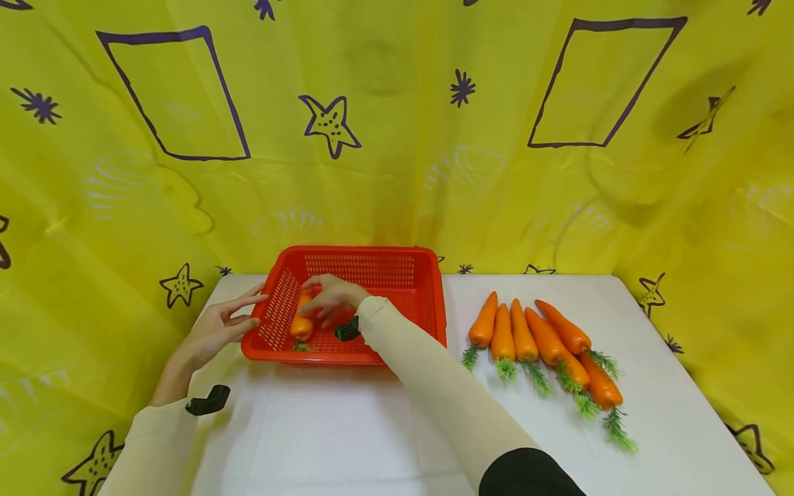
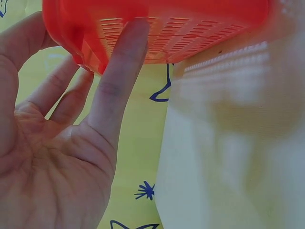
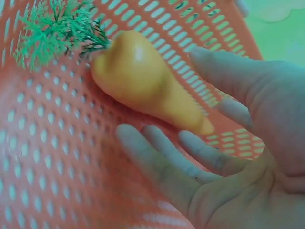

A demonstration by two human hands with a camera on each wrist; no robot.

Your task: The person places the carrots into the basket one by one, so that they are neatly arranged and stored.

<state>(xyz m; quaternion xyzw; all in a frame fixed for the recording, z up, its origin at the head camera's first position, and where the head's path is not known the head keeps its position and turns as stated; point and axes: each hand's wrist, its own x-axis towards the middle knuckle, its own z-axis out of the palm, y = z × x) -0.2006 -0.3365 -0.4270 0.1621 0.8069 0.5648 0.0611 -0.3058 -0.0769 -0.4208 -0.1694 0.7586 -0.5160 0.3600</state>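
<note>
A red plastic basket (image 1: 428,258) with slotted walls stands at the back of the white table. One orange carrot (image 3: 143,78) with feathery green leaves lies inside, along the basket's left wall. My right hand (image 1: 331,296) is in the basket just right of this carrot. In the right wrist view its fingers (image 3: 157,167) are spread around the carrot's narrow end, with no grip on it. At the basket's left side, my left hand (image 1: 214,331) touches the rim and outer wall with extended fingers. The left thumb (image 2: 116,76) lies against the slotted wall.
Several orange carrots (image 1: 502,334) with green tops lie side by side on the white table (image 1: 322,434), right of the basket. A yellow cloth (image 1: 384,186) with drawn stars and frames hangs behind and at both sides.
</note>
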